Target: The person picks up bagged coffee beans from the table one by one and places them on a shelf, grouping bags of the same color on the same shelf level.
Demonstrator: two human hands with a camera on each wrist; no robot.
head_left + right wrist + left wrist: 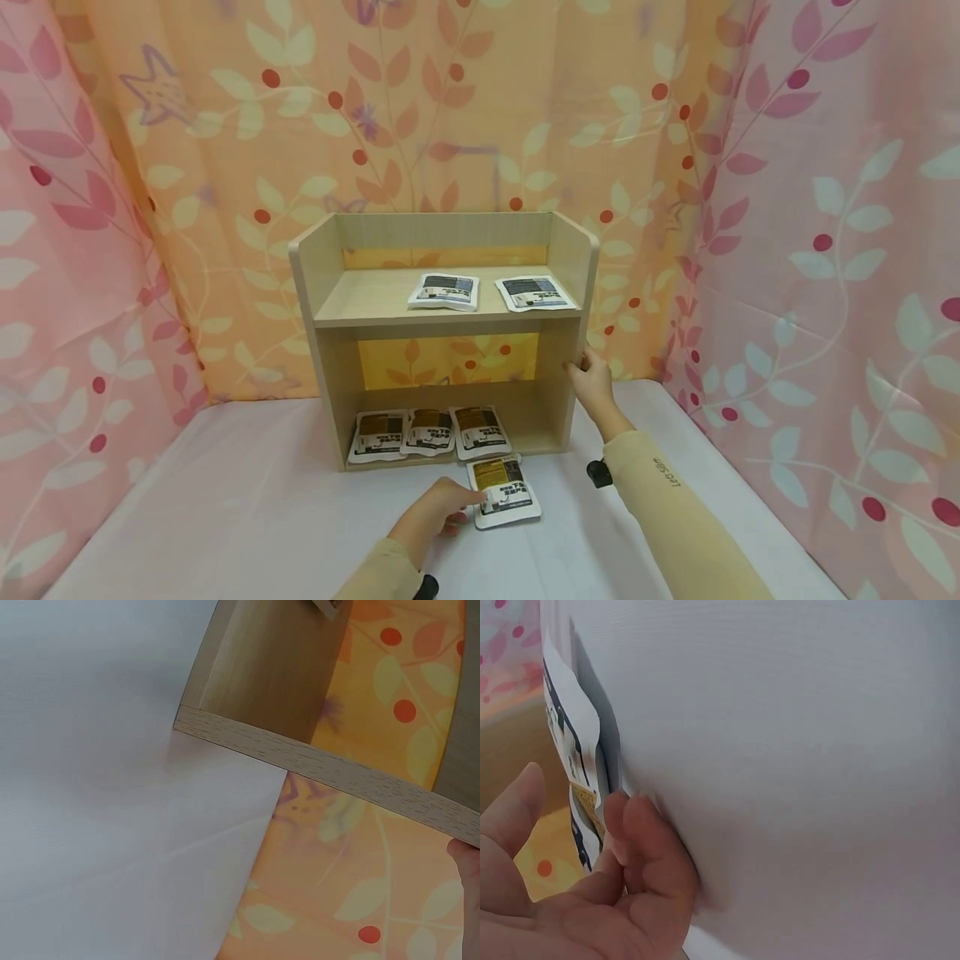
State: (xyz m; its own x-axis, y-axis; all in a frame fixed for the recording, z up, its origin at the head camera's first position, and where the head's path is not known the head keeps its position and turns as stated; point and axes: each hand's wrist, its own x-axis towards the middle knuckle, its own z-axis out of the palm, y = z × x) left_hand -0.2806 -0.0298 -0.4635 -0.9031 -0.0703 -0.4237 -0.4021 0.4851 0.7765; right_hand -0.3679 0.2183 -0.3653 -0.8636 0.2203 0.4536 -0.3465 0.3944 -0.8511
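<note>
A flat white pouch [502,492] with a gold and black label lies on the white table in front of a small wooden shelf [450,321]. My left hand [438,508] is at the pouch's left edge. In the left wrist view, the left thumb stands apart while the other fingers bend loosely beside the pouch [577,742]. At the shelf's right side, my right hand [595,387] grips the front edge of the upright panel; only a small part of this hand [469,874] shows in the right wrist view.
Three gold-labelled pouches [429,431] lie side by side on the lower level, overlapping slightly. On the upper level are a blue-labelled pouch [445,292] near the middle and another pouch [534,293] at the right. Patterned curtains [450,108] enclose the table [247,500] behind and at both sides.
</note>
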